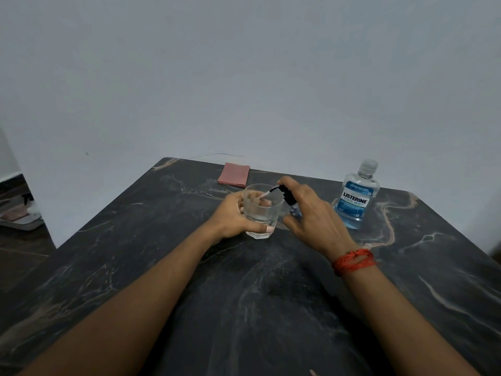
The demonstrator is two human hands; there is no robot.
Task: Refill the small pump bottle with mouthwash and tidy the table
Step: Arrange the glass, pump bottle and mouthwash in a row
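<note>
A clear drinking glass (261,213) stands on the dark marble table (244,294), and my left hand (234,217) is wrapped around it. My right hand (311,215) holds the small pump bottle (294,210) just right of the glass, index finger on its black pump head (284,192). The nozzle points over the glass rim. The bottle's bluish body is mostly hidden by my fingers. A mouthwash bottle (356,196) with blue liquid and a clear cap stands upright to the right, apart from my hand.
A folded pink cloth (233,174) lies near the table's far edge, behind the glass. A plain wall rises behind the table. On the floor at far left sits a low tray-like object (19,218). I wear a red thread on my right wrist (353,261).
</note>
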